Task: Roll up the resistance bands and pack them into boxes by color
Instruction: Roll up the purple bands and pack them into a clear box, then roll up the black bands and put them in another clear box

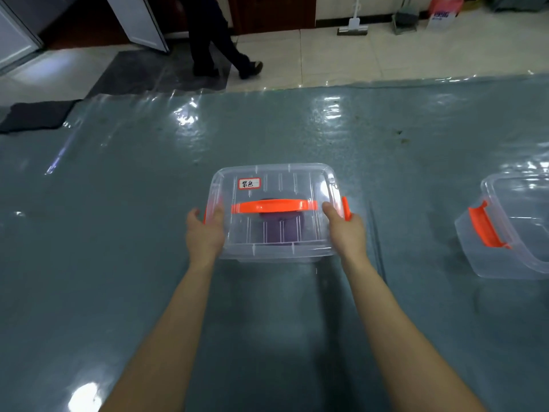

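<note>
A clear box (276,251) with its lid (282,179) on is being held at the middle of the bench (118,233), between both hands. The left hand (205,230) is being kept on the left side of the box, with the thumb lying on the lid beside the left orange latch (204,217) and the fingers (193,217) curled round the side; so its grip is closed on the box. The right hand (346,230) is being kept on the right side in the same way, thumb on the lid, just beside the right latch (346,208), and its grip is also closed on the box. Whether the box is being lifted or is resting on the bench cannot be told. A rolled purple band (279,233) is lying inside, seen through the lid, under the orange handle (273,206). A white label (249,183) with handwritten characters is being shown on the lid. A second box (475,248), without lid, is standing well apart at the right edge. The bench is being covered by a shiny clear film (326,114). Beyond it, the legs (214,40) of another person are being seen on the tiled floor (386,55).
</note>
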A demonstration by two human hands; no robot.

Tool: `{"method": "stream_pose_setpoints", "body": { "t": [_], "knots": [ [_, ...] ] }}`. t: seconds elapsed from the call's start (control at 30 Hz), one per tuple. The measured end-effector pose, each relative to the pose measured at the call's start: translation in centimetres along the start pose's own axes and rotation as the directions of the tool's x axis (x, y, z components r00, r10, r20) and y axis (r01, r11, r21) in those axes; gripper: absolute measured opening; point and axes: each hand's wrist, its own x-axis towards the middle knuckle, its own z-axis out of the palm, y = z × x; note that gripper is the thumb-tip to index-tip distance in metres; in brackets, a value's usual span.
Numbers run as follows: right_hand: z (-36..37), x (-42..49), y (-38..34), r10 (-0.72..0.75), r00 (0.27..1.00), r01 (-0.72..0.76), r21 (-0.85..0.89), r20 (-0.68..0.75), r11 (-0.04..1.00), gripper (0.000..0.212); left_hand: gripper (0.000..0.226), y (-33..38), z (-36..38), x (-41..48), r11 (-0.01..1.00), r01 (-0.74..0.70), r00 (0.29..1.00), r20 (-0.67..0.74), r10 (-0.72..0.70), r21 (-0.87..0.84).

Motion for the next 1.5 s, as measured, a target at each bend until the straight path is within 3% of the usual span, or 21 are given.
{"method": "stream_pose_setpoints", "body": {
  "t": [0.07,0.23,0.43,0.6,0.8,0.9,1.03,1.13,1.23,1.37,1.5],
  "knots": [
    [-0.1,0.1,0.2,-0.011,1.0,0.011,0.028,-0.001,1.0,0.061,0.075,-0.2,0.2,0.3,0.996,0.074,0.997,-0.008,-0.075,-0.054],
    [-0.1,-1.0,-0.6,-0.18,0.979,0.167,-0.126,-0.098,0.978,0.048,0.04,0.9,0.4,0.4,0.995,-0.068,0.997,-0.041,0.065,-0.078],
    [0.1,-2.7,-1.1,-0.467,0.87,0.41,-0.298,-0.156,0.862,0.024,0.044,1.2,0.4,-1.1,0.986,-0.145,0.959,-0.235,0.162,0.087],
    [0.3,-2.8,-1.5,-0.555,0.821,0.464,-0.405,-0.137,0.787,0.027,0.031,1.8,0.3,-2.1,0.964,-0.222,0.925,-0.282,0.256,0.144],
    [0.4,-3.2,-2.0,-0.54,0.831,0.447,-0.421,-0.13,0.789,0.033,0.022,1.9,0.4,-2.4,0.934,-0.249,0.899,-0.298,0.321,0.256],
    [0.3,-3.5,-2.4,-0.536,0.84,0.443,-0.463,-0.087,0.768,0.036,0.022,2.2,0.2,-2.5,0.912,-0.237,0.91,-0.251,0.329,0.334],
    [-2.3,-4.3,-2.5,-0.521,0.843,0.495,-0.571,0.134,0.655,0.038,0.044,2.4,-1.7,-4.2,0.808,-0.327,0.931,0.018,0.366,0.49],
    [-6.4,-7.0,0.2,-0.576,0.792,0.554,-0.632,0.201,0.542,0.035,0.052,0.8,-3.5,-8.3,0.609,-0.505,0.806,0.081,0.586,0.612],
    [-10.3,-9.9,4.4,-0.515,0.82,0.502,-0.748,0.25,0.434,0.03,0.041,-2.2,-3.0,-13.6,0.386,-0.69,0.618,0.221,0.754,0.612],
    [-14.6,-13.8,8.6,-0.357,0.891,0.395,-0.865,0.279,0.308,0.03,0.026,-4.9,0.9,-19.2,0.183,-0.826,0.525,0.611,0.593,0.533],
    [-19.7,-17.2,10.8,-0.353,0.907,0.325,-0.914,0.229,0.242,0.02,0.016,-5.0,5.7,-23.5,0.052,-0.92,0.357,0.775,0.521,0.389]
  ]
}}
